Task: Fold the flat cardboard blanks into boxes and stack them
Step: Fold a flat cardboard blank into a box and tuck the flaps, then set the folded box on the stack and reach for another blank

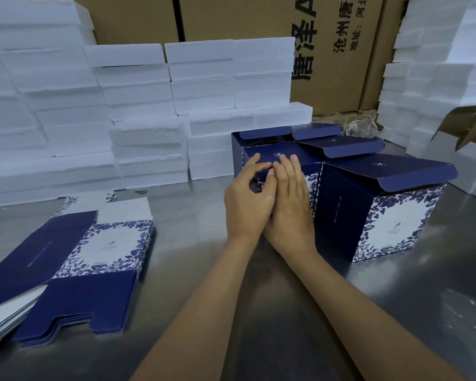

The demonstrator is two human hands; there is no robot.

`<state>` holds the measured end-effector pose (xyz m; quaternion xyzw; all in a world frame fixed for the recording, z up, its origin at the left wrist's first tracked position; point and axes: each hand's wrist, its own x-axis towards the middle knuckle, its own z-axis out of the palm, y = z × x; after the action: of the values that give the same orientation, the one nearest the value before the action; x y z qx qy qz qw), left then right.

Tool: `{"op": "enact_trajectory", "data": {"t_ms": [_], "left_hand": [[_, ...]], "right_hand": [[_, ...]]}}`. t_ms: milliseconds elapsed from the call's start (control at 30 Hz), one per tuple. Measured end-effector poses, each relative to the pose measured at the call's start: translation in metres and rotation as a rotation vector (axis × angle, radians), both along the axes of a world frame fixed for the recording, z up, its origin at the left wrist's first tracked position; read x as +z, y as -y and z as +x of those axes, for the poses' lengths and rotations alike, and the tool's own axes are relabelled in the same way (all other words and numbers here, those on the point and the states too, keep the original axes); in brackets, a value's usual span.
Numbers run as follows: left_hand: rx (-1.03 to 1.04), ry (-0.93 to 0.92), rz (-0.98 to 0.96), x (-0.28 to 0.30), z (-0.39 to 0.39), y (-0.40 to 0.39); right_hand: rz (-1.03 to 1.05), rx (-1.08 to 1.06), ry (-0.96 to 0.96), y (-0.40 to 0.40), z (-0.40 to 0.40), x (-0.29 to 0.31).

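Two hands work the navy box [282, 163] standing mid-desk [204, 215]: the left hand [249, 200] curls its fingers over the lid's front edge, the right hand [291, 199] lies flat-fingered against the box. Closing the lid seems the step; next, tucking the flap squarely. Flat blanks [74, 265] wait left; a finished box [382, 210] stands right, contents unseen.
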<state>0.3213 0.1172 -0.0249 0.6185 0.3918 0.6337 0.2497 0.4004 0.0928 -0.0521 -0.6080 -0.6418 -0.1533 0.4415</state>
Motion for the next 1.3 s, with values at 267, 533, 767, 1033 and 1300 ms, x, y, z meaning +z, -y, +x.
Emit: {"op": "enact_trajectory", "data": {"t_ms": [267,533,767,1033,1300], "left_hand": [[-0.028,-0.066,0.016,0.001,-0.004,0.0],[-0.165,-0.274,-0.273,-0.026,-0.036,0.039],[-0.143,-0.545,-0.361,-0.034,-0.065,0.083],[0.041,-0.947,-0.045,-0.032,-0.124,0.131],[0.586,-0.771,-0.131,-0.013,-0.228,0.131]], "right_hand": [[-0.04,-0.009,0.008,0.006,-0.002,0.006],[-0.232,-0.097,0.143,0.035,-0.011,0.009],[-0.372,0.047,0.138,0.087,-0.033,0.001],[-0.636,0.219,0.025,0.136,-0.068,-0.003],[-0.656,0.171,0.05,0.134,-0.119,-0.011]]}}
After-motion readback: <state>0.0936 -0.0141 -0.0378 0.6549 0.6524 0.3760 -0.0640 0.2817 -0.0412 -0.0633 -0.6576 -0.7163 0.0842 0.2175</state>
